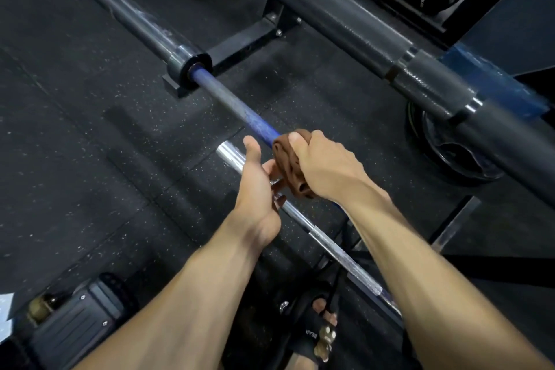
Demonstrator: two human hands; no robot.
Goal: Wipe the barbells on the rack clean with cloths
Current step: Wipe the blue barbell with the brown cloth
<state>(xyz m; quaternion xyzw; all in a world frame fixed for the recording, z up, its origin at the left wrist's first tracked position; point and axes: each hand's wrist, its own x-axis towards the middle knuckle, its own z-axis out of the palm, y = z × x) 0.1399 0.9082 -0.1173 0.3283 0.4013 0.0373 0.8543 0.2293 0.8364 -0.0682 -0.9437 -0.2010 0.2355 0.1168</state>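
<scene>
Currently the wiping step is under way on 1 bar. The right hand is curled round a brown cloth, thumb on top, clamping the bunched fabric around the blue barbell at the near end of its visible blue shaft. The left hand sits just beside it, thumb raised and fingers loosely bent against the cloth's lower edge and a chrome bar that runs below; whether those fingers actually close on either cannot be told.

Judgement: the task is part done at best. The next move calls for sliding the wrapped cloth along the shaft toward the sleeve collar, keeping the squeeze even, with the left hand steadying.

Materials and shapes:
1. Blue barbell: a slim round shaft, its paint worn to grey mid-length, ending in a glossy dark sleeve that rests on a black steel rack foot.
2. Chrome bar: bright, mirror-smooth at its far end, with a duller, rougher band nearer the camera that looks like knurling.
3. A thick black bar crosses above, matte and finely textured, with 2 metal rings near its right end.
4. Cloth: soft, creased, heavily folded.
5. Floor: black speckled rubber matting in tiles.

A black weight plate lies on the floor beneath the thick bar.
</scene>
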